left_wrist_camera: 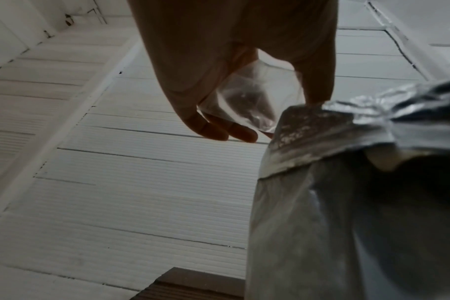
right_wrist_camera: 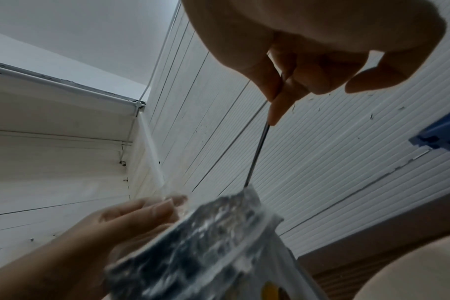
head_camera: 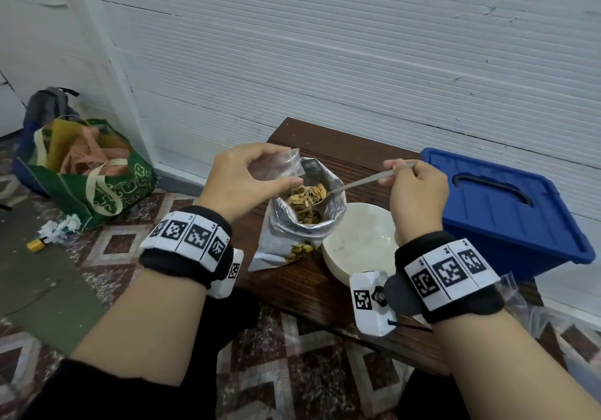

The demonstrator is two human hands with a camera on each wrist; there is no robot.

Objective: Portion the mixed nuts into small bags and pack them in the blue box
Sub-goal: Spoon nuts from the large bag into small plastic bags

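1. The left hand (head_camera: 242,177) pinched a small clear bag (head_camera: 278,166) between thumb and fingers. It held the bag up, just above the far left edge of the big foil nut pouch (head_camera: 300,224).
2. The right hand (head_camera: 418,192) was curled around the handle of a metal spoon (head_camera: 361,184). The fingers pinched the handle near its far end.
3. The spoon's long handle ran from the right hand down and to the left. Its bowl sat inside the open pouch, with mixed nuts (head_camera: 307,197) heaped on it and around it.
4. So the load of nuts lay just to the right of the small bag and a little below it. The two were near but not touching. I think the next move was a short lift up and to the left, into the bag's mouth.
5. I could not tell how wide the small bag's mouth was open. If it was narrow, nuts might spill back into the pouch.
6. The pouch stood upright on the dark wooden bench (head_camera: 325,146), between the two hands.
7. A white bowl (head_camera: 357,240) sat just beside the pouch, on its right.
8. The blue box (head_camera: 507,205) sat on the bench further to the right, with its lid on. The right hand was the nearer one to it. No filled bags showed yet.
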